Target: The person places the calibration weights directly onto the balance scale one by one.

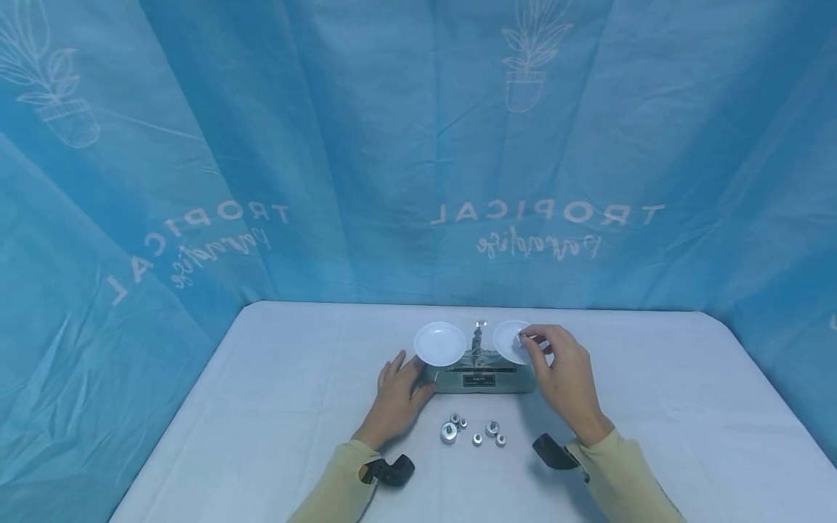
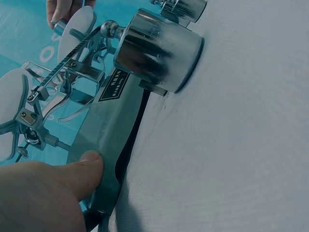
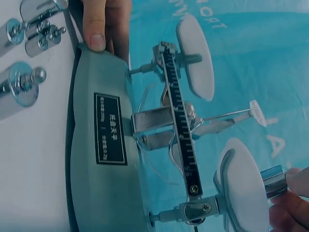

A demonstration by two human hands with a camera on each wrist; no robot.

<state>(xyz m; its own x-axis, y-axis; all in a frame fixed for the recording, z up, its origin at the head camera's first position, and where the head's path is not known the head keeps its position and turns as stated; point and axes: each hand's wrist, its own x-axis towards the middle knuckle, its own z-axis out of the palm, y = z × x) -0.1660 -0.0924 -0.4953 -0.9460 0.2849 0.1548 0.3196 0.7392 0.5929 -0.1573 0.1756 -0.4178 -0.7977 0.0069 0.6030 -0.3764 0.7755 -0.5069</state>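
Observation:
A green balance scale [image 1: 510, 383] with two white pans stands toward the back of the table. My left hand [image 1: 394, 399] grips the left end of its base, the thumb [image 2: 89, 169] on the front face and the fingers behind. At the right pan [image 3: 241, 188], my right hand [image 1: 569, 378] pinches a small shiny metal weight [image 3: 274, 181] between thumb and fingers. The weight's flat end is right at the pan's upper surface. Nothing lies on the left pan [image 1: 439, 343].
Several knobbed metal weights stand on the white table [image 1: 294, 407] in front of the scale, among them a large one [image 1: 448, 434] at the left and a mid-sized one [image 1: 492, 428] at the right. A blue printed curtain [image 1: 392, 145] hangs behind and beside the table.

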